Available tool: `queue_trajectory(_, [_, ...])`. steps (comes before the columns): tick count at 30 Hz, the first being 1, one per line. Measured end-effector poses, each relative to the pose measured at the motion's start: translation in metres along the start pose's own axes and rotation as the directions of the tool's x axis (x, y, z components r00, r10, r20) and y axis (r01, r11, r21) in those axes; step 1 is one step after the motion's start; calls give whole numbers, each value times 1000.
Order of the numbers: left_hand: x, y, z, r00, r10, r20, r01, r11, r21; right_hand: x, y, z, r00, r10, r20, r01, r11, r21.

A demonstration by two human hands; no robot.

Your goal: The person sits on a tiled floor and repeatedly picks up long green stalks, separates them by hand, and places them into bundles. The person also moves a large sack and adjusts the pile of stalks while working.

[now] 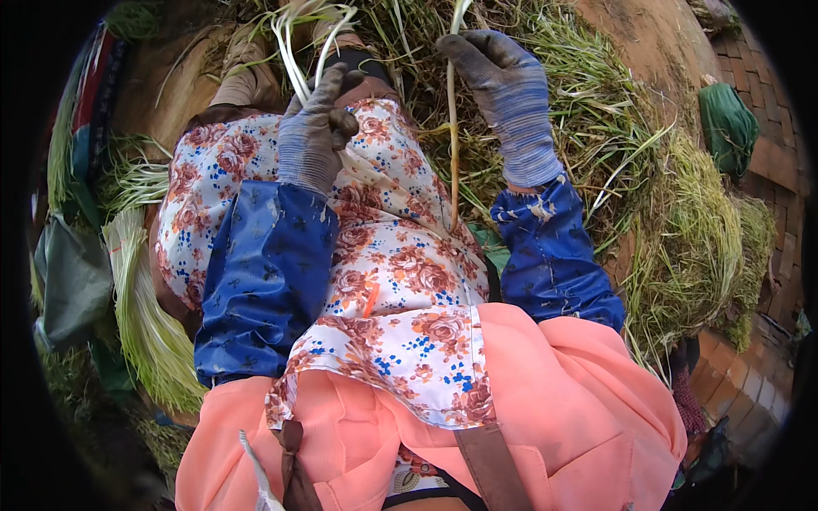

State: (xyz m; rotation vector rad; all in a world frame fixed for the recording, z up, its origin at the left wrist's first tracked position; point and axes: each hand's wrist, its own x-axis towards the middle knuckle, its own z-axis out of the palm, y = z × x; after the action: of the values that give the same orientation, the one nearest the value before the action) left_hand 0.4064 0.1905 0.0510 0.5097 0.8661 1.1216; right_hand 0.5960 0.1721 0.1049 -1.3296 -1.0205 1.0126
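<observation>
My left hand [314,131], in a soiled grey knit glove, pinches a few thin white-stemmed greens [295,62] above my lap. Their pale green tops run out at the upper picture edge. To its right, my right hand [505,89], in a blue and grey knit glove, grips a single stalk [457,19] between thumb and fingers. A long yellow-brown withered leaf [454,137] hangs down from that grip towards the floral apron [415,262]. Under and beyond the right hand lies a loose heap of green and dried leaves [575,96].
On the left lies a large bundle of long white and green stems [137,281], below a smaller clump [137,182]. A grey-green plastic sheet [70,274] hangs beside it. Rightward are a yellowish leaf pile [696,236], a green bag [728,128] and brick paving [751,70].
</observation>
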Motion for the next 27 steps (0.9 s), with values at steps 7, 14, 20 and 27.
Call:
queue_trajectory(7, [-20, 0, 18, 958, -208, 195, 183, 973, 142, -9, 32, 32, 925, 160, 346, -237, 952, 192])
queue_trajectory(14, [-7, -8, 3, 970, -92, 223, 105, 993, -46, -51, 28, 8, 905, 131, 405, 57, 905, -421])
queue_trajectory(20, [-1, 2, 2, 999, 4, 52, -1, 999, -54, -83, 34, -40, 930, 118, 348, 158, 727, -668])
queue_trajectory(27, [9, 17, -2, 999, 7, -53, -12, 995, -99, -128, 49, -138, 778, 629, -1, -119, 146, -982])
